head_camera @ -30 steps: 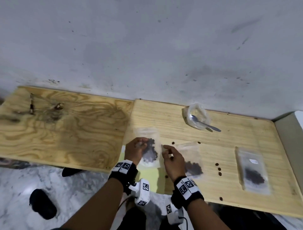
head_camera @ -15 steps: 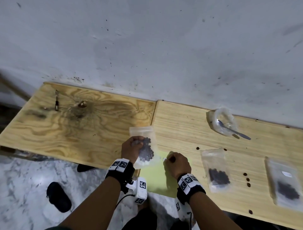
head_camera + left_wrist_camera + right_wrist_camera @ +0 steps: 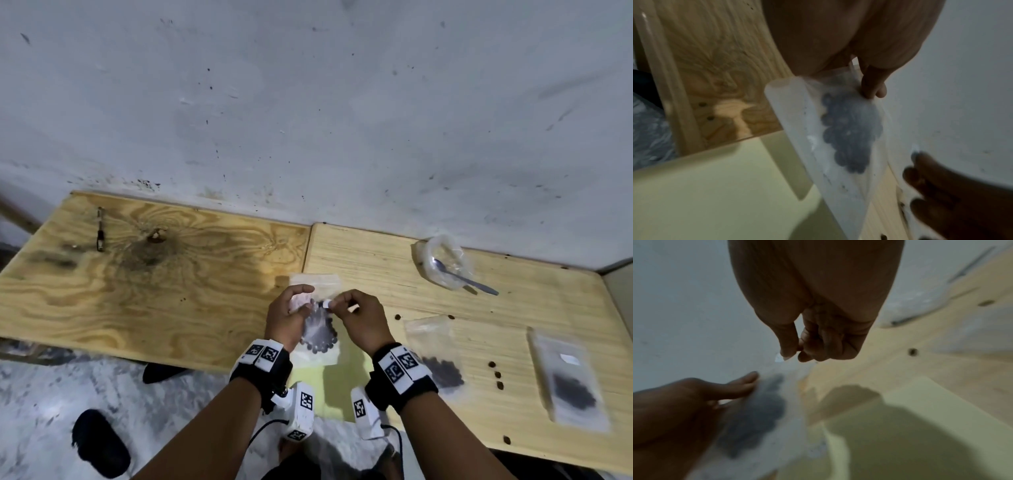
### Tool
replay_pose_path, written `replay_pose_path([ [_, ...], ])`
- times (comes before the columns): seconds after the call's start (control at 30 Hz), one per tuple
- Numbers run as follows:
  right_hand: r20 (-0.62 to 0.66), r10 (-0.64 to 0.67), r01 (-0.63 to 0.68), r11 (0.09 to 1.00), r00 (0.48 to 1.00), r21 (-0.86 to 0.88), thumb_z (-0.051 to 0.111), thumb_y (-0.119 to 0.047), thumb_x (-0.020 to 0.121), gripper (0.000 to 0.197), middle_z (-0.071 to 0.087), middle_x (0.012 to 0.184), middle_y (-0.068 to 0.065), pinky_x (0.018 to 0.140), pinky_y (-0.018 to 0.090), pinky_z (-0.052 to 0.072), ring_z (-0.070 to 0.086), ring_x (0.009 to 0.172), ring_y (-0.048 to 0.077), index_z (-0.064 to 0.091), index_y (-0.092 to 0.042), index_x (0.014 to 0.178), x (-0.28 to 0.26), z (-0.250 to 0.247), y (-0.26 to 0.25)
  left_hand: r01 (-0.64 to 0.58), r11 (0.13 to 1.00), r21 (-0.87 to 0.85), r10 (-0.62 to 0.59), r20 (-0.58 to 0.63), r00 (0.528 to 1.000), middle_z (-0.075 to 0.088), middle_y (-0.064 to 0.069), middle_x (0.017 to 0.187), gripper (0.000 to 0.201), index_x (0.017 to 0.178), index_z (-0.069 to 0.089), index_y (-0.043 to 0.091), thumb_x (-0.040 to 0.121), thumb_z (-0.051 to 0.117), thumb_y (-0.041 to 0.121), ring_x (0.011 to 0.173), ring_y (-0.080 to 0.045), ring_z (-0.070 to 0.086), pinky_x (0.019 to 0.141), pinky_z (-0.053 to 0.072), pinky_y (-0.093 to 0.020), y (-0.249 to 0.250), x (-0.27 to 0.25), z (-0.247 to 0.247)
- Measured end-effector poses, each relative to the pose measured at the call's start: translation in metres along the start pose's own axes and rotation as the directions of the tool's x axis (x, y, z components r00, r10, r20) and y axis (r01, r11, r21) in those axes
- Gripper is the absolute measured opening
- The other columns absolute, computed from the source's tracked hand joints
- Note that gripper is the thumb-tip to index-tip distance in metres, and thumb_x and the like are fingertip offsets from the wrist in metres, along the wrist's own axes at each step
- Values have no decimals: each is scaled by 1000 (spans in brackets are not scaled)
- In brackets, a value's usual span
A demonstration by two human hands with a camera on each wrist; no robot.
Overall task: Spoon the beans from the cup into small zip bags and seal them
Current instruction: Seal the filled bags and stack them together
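My left hand (image 3: 299, 303) holds a small clear zip bag (image 3: 320, 337) of dark beans upright above the table's front edge; in the left wrist view its fingers (image 3: 872, 84) grip the bag (image 3: 840, 136) by one edge. My right hand (image 3: 339, 303) pinches a small white sticker (image 3: 327, 303) between thumb and forefinger, right in front of the bag. In the right wrist view the sticker (image 3: 778, 359) shows at the thumb tip, just above the blurred bag (image 3: 760, 410). The clear cup (image 3: 443, 262) lies on its side at the back right with the spoon (image 3: 467, 280) in it.
Two more bean bags (image 3: 435, 353) (image 3: 570, 377) lie flat on the right wooden board (image 3: 376, 260); the far one bears a white sticker. Loose beans (image 3: 496, 375) dot the board between them. A pale yellow sheet (image 3: 329, 383) lies below my hands. A grey wall stands behind.
My right hand has lifted off the yellow sheet with the white sticker and come up to the bag. My left hand has kept hold of the bag. The head view has shifted.
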State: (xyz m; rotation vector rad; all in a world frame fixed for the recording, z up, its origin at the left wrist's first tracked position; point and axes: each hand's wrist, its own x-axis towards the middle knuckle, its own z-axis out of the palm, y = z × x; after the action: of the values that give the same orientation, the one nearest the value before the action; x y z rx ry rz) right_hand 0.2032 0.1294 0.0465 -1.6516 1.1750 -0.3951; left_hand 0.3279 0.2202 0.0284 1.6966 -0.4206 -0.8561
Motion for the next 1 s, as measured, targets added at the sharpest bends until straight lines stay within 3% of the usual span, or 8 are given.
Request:
replay_pose_path([
  [0.1, -40, -4, 3, 999, 999, -40, 70, -18, 81, 13, 71, 75, -8, 67, 29, 54, 65, 69, 7, 69, -26, 71, 1, 4, -11, -57, 997, -44, 59, 53, 997, 65, 11, 105, 39, 106, 67, 13, 81, 57, -16, 78, 15, 61, 67, 49, -11, 11, -9, 11],
  [0.17, -72, -1, -4, 997, 997, -75, 67, -22, 82, 9, 71, 76, -9, 71, 33, 56, 67, 73, 10, 69, -26, 74, 0, 4, -14, -87, 995, -53, 91, 74, 993, 65, 6, 106, 40, 108, 66, 10, 81, 56, -18, 78, 18, 60, 66, 47, -5, 17, -14, 15],
  [0.3, -160, -34, 10, 989, 987, -144, 69, -29, 83, 3, 65, 84, -11, 71, 31, 52, 62, 77, 10, 67, -28, 81, -11, 1, -17, -57, 995, -86, 64, 78, 995, 66, 2, 101, 42, 108, 66, 11, 79, 55, -17, 72, 12, 61, 62, 48, -8, 21, -19, 19],
  [0.47, -270, -31, -3, 992, 962, -123, 80, -39, 74, 39, 48, 104, -11, 70, 29, 43, 52, 82, 7, 53, -28, 99, -20, -7, -15, -55, 995, -84, 55, 5, 998, 68, 3, 100, 18, 97, 70, 14, 84, 66, 3, 90, 3, 62, 70, 45, -7, 22, -22, 23],
  [0.6, -212, 83, -73, 996, 974, 52, 84, -35, 70, 39, 62, 93, -6, 70, 30, 47, 59, 81, 10, 53, -25, 90, -21, -17, -11, -89, 996, 24, 89, -19, 996, 68, 10, 95, 17, 90, 70, 19, 86, 64, 3, 94, -10, 63, 78, 47, -21, 19, -23, 27],
  [0.73, -238, 67, -46, 995, 969, 90, 85, -29, 71, 32, 62, 86, -6, 69, 28, 46, 58, 74, 8, 55, -25, 81, -22, -20, -5, -92, 994, 61, 93, -7, 996, 71, 7, 95, 22, 86, 70, 23, 86, 64, 2, 92, -12, 66, 81, 51, -23, 21, -23, 31],
  [0.83, -243, 73, -47, 992, 967, 113, 85, -26, 70, 31, 61, 83, -6, 71, 30, 46, 57, 73, 9, 55, -24, 79, -21, -22, -2, -72, 996, 48, 72, -4, 997, 72, 4, 96, 23, 86, 71, 23, 85, 64, 1, 89, -14, 66, 77, 50, -24, 22, -24, 35],
  [1.0, -194, 37, -16, 994, 980, 110, 86, -25, 68, 30, 61, 84, -9, 69, 27, 46, 57, 74, 8, 59, -26, 82, -19, -28, 3, -26, 999, -32, 27, 37, 999, 69, 2, 94, 29, 93, 71, 18, 82, 61, -7, 64, -2, 60, 60, 49, -18, 27, -28, 36],
])
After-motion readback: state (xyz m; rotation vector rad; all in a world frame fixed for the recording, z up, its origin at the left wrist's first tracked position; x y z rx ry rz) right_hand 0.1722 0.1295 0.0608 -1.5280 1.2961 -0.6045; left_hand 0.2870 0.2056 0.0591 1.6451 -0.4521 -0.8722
